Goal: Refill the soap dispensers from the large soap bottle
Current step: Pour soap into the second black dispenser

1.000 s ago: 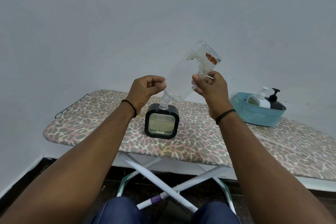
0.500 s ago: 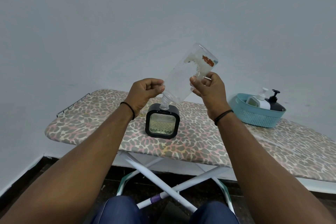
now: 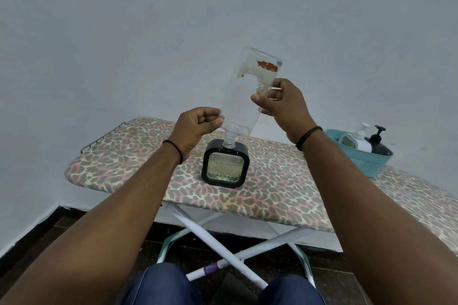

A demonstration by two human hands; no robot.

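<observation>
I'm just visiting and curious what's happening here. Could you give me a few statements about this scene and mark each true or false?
1. The clear bottle is tipped neck-down over the black square dispenser. True.
2. The dispenser stands on a wooden kitchen counter. False: it stands on a leopard-print ironing board.
3. The right hand holds the bottle near its upper end. True.
4. The blue basket is empty. False: a white pump bottle and a black pump bottle sit in it.
5. The left hand rests flat on the board. False: its fingers are curled up by the bottle's neck.
</observation>
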